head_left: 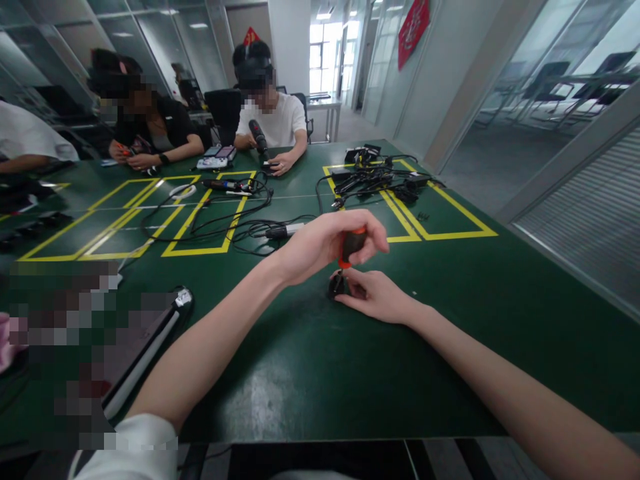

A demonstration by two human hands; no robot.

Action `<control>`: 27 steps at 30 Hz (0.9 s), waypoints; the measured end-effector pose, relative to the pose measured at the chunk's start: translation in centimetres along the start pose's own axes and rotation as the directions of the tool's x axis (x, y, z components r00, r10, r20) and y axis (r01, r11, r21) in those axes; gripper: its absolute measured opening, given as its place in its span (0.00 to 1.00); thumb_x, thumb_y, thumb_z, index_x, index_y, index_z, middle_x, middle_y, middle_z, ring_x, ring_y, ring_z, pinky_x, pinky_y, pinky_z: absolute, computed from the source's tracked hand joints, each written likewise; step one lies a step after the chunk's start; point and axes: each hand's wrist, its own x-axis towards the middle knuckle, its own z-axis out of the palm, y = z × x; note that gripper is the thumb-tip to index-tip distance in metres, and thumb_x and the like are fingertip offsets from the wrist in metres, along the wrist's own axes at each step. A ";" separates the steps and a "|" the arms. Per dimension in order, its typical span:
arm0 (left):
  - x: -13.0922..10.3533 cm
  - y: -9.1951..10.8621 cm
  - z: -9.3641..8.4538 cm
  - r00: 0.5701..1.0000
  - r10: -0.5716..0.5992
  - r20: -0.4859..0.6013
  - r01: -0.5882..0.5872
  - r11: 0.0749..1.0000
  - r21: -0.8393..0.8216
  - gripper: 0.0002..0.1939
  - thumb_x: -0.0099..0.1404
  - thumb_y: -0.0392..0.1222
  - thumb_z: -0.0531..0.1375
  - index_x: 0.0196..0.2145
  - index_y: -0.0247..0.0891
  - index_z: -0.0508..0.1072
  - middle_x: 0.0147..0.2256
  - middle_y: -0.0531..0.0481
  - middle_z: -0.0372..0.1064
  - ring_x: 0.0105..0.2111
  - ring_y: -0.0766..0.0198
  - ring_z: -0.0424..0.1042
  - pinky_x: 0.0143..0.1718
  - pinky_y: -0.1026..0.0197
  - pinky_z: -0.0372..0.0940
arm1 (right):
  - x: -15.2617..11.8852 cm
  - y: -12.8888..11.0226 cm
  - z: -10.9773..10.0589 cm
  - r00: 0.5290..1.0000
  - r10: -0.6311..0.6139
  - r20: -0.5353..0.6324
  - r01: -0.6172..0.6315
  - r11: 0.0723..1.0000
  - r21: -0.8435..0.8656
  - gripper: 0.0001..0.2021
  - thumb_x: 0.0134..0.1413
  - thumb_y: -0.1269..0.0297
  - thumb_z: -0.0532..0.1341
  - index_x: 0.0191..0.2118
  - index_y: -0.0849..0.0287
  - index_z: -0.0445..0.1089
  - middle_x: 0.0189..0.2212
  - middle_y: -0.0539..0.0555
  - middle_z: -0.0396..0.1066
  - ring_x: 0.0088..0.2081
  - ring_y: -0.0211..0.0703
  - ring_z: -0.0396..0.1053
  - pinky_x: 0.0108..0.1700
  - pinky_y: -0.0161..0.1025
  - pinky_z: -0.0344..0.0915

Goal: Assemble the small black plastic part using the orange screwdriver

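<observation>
My left hand (320, 241) is closed round the red-and-black handle of a screwdriver (354, 248), which stands nearly upright. Its short shaft points down at a small black part (337, 287) on the green table (280, 347). From the right side, the thumb and fingers of my right hand (383, 297) pinch that part against the tabletop. What kind of part it is, and where exactly the tip meets it, is too small to make out.
Beyond my hands lies a heap of black cables and adapters (367, 180) within yellow tape lines. More cables (210, 213) stretch across the left side. A dark flat device (135, 340) rests near my left forearm. Across the table, a person in white (285, 120) holds a power screwdriver (258, 137).
</observation>
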 end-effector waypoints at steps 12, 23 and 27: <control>0.1 -0.6 0.2 0.993 0.047 -0.108 -0.047 0.999 0.005 0.18 0.65 0.48 0.66 0.35 0.41 0.59 0.25 0.57 0.70 0.19 0.73 0.61 0.22 0.69 0.53 | 0.0 -0.1 0.0 1.000 -0.004 0.005 0.004 1.000 -0.014 0.10 0.63 0.55 0.60 0.39 0.56 0.65 0.20 0.45 0.65 0.21 0.38 0.62 0.30 0.35 0.54; 0.2 -0.2 -0.1 0.997 0.004 -0.072 -0.008 0.999 -0.044 0.13 0.67 0.47 0.58 0.30 0.34 0.72 0.25 0.51 0.64 0.26 0.67 0.65 0.30 0.64 0.63 | 0.1 0.1 0.0 1.000 0.001 0.012 -0.001 0.999 -0.036 0.10 0.63 0.54 0.60 0.38 0.56 0.64 0.19 0.44 0.64 0.21 0.38 0.62 0.29 0.35 0.53; 0.2 -0.7 0.2 0.993 0.067 -0.100 -0.071 0.996 -0.044 0.15 0.66 0.49 0.65 0.32 0.36 0.67 0.34 0.51 0.69 0.32 0.67 0.72 0.37 0.63 0.68 | 0.1 0.1 0.0 1.000 0.003 0.005 -0.002 0.999 -0.047 0.11 0.63 0.54 0.61 0.41 0.56 0.66 0.21 0.45 0.66 0.22 0.40 0.64 0.30 0.36 0.54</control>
